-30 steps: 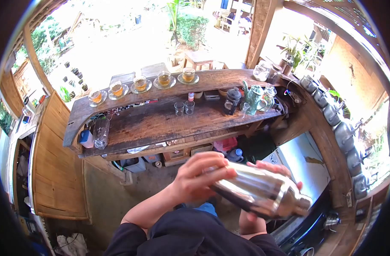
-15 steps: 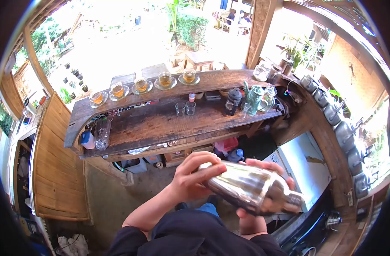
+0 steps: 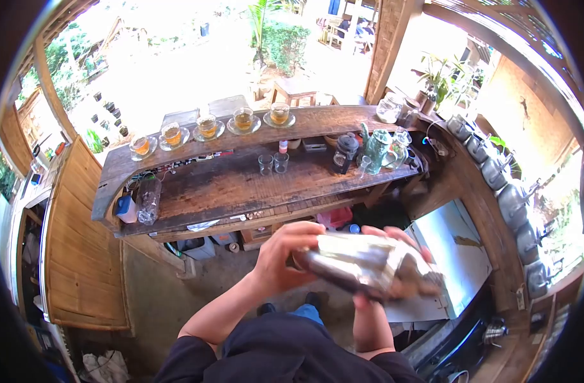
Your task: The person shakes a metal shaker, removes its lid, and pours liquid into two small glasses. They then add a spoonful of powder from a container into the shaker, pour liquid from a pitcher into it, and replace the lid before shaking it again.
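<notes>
A shiny metal cocktail shaker [image 3: 352,258], blurred by motion, lies tilted nearly sideways between my hands in front of my body. My left hand [image 3: 284,254] is wrapped round its wide base end. Around the narrower, capped end curls my right hand [image 3: 394,239], its fingers over the far side and partly hidden by the shaker. Beyond, on the wooden counter [image 3: 209,191], stand two empty clear glasses [image 3: 266,165]. Several glass cups of amber drink [image 3: 243,119] sit on saucers along the raised ledge [image 3: 324,119].
A French press [image 3: 346,152] and a green pitcher [image 3: 377,150] stand on the counter's right part. Metal kettles [image 3: 512,199] line the right sill. A blue-lidded container [image 3: 125,209] is at the counter's left end. A white surface [image 3: 451,255] lies right of the shaker.
The shaker and both hands have shifted slightly left and up, and the shaker looks more blurred. The view has moved slightly. Both hands keep their hold.
</notes>
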The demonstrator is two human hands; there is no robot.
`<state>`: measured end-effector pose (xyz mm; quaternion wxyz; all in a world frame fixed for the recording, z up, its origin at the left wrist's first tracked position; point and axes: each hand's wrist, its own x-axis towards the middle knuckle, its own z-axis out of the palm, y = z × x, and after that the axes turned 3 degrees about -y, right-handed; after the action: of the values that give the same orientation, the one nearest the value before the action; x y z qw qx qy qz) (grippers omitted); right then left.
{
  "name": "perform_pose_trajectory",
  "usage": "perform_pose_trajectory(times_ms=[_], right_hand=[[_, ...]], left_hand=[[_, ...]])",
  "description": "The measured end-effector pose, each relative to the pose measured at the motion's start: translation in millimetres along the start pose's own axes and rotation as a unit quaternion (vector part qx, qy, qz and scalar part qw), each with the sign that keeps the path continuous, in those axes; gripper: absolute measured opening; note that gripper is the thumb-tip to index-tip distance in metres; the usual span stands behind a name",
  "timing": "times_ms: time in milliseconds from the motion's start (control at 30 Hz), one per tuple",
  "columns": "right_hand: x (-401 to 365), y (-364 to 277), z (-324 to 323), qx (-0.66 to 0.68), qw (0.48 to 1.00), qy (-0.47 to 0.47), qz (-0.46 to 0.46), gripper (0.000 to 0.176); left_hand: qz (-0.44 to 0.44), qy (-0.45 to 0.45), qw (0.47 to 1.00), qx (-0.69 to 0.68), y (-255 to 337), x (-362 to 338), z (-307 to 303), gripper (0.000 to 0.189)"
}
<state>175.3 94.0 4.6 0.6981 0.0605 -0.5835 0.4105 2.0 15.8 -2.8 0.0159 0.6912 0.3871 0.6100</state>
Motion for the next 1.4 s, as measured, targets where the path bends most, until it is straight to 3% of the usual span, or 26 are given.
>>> perform_pose_trajectory(times_ms=[33,67,100,133,200,267,333,367,400,467,500,533,600,633,733,833,900,933,1000,1067,1133,1167,1200,1267,1300,1400], right_hand=[[0,4,-11,-0.258,0.962,-0.093,0.014,0.119],[0,6,-20,-0.496,0.849,-0.178,0.028,0.111],[-11,16,-15,-0.348,0.921,-0.092,0.149,0.107],[-19,26,-6,-0.181,0.949,-0.001,0.26,0.102],[-15,16,-7,-0.156,0.954,0.002,0.255,0.109],[-9,3,-10,-0.212,0.973,-0.03,0.082,0.109],[10,-48,3,0.04,0.973,0.047,0.223,0.11],[15,-40,7,0.077,0.991,-0.033,0.101,0.111],[26,-59,25,0.125,0.922,0.208,0.3,0.112],[-12,30,-15,0.024,0.999,0.021,0.035,0.105],[-4,26,-18,-0.286,0.952,-0.108,0.033,0.105],[-12,30,-16,-0.326,0.935,-0.071,0.119,0.109],[-11,30,0,-0.178,0.947,0.048,0.262,0.116],[-17,29,-13,-0.201,0.963,0.011,0.18,0.113],[-4,5,-16,-0.144,0.99,-0.012,-0.001,0.106],[16,-34,4,-0.036,0.999,-0.027,-0.029,0.104],[4,-31,-7,0.022,0.979,-0.01,0.205,0.105],[-6,27,-12,-0.126,0.992,-0.025,-0.014,0.104],[-10,29,-17,-0.396,0.906,-0.104,0.11,0.108],[-13,34,-1,-0.168,0.917,0.033,0.36,0.112],[-19,22,-8,-0.18,0.948,-0.002,0.262,0.11],[-23,20,-24,-0.314,0.942,-0.09,0.085,0.116],[-17,10,-18,-0.15,0.98,-0.062,0.112,0.13],[-4,-7,-10,-0.01,0.999,-0.044,-0.003,0.141],[-8,-5,-8,0.018,0.999,-0.005,0.03,0.142],[-12,21,-8,-0.086,0.994,-0.022,0.064,0.133]], left_hand=[[-0.09,0.001,0.996,-0.024,-15,-15,6,0.075],[-0.18,0.002,0.982,-0.048,-29,-31,12,0.075],[-0.276,-0.021,0.959,-0.055,-34,-41,13,0.075],[-0.274,-0.023,0.96,-0.055,-38,-45,18,0.075],[-0.264,0.0,0.958,-0.108,-43,-50,25,0.075],[-0.229,-0.003,0.97,-0.086,-20,-20,11,0.074],[0.033,-0.012,0.999,-0.025,5,15,-4,0.074],[0.073,-0.01,0.997,-0.002,17,27,-9,0.076],[0.073,-0.011,0.997,0.0,14,22,-7,0.076],[-0.054,0.014,0.997,-0.049,-10,0,4,0.076],[-0.133,0.009,0.99,-0.042,-30,-16,9,0.077],[-0.236,0.013,0.969,-0.065,-45,-34,18,0.078],[-0.322,-0.002,0.943,-0.082,-41,-45,22,0.079],[-0.319,-0.004,0.944,-0.08,-34,-34,16,0.079],[-0.016,-0.001,1.0,0.025,7,5,-4,0.069],[0.118,0.006,0.991,0.057,28,30,-10,0.068],[0.043,0.001,0.999,0.023,7,15,-7,0.07],[-0.033,-0.001,0.999,-0.006,-10,3,-4,0.071],[-0.271,-0.024,0.96,-0.069,-47,-28,8,0.074],[-0.375,-0.022,0.914,-0.154,-58,-51,22,0.073],[-0.306,-0.014,0.944,-0.127,-43,-41,22,0.073],[-0.243,0.001,0.965,-0.095,-29,-34,19,0.073],[-0.243,0.004,0.966,-0.093,-16,-21,14,0.073],[0.014,0.006,1.0,0.006,11,6,2,0.074],[0.052,0.001,0.998,0.029,14,12,-1,0.075],[-0.107,-0.007,0.994,-0.03,-15,-11,-1,0.075]])
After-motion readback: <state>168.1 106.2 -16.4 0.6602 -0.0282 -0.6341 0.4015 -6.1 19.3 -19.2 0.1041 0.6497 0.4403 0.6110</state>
